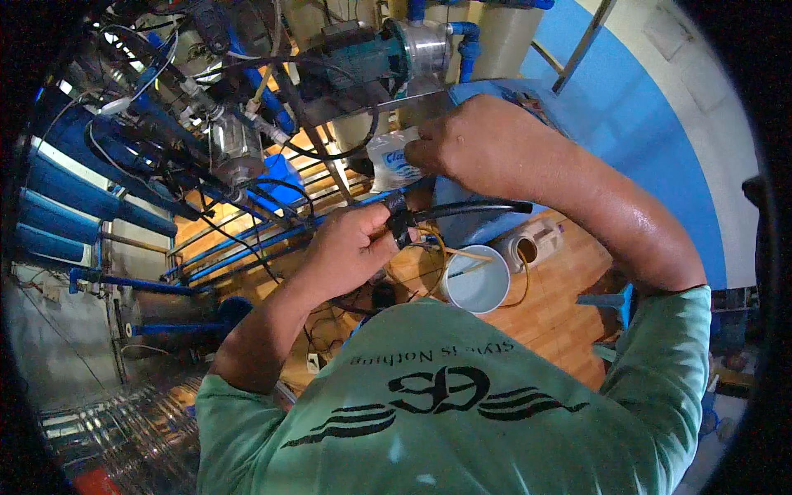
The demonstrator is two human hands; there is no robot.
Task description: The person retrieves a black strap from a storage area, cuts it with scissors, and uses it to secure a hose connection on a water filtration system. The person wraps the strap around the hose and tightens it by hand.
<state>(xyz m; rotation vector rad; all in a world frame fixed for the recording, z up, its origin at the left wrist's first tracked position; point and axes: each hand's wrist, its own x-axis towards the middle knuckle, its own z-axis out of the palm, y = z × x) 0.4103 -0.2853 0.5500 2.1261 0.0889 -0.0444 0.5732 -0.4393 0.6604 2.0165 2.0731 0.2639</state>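
My left hand is closed round a black hose near a dark wrapped band on it. The hose's free end sticks out to the right, below my other wrist. Higher up, my right hand pinches the edge of a small white plastic packet with blue print. The packet hangs just above my left hand, apart from it. My right fingertips are partly hidden behind the back of the hand.
A teal and steel pump stands on a rack beyond my hands, among pipes and cables. On the tiled floor below are a white bucket with thin sticks in it and a beige jug. Blue pipes run at the left.
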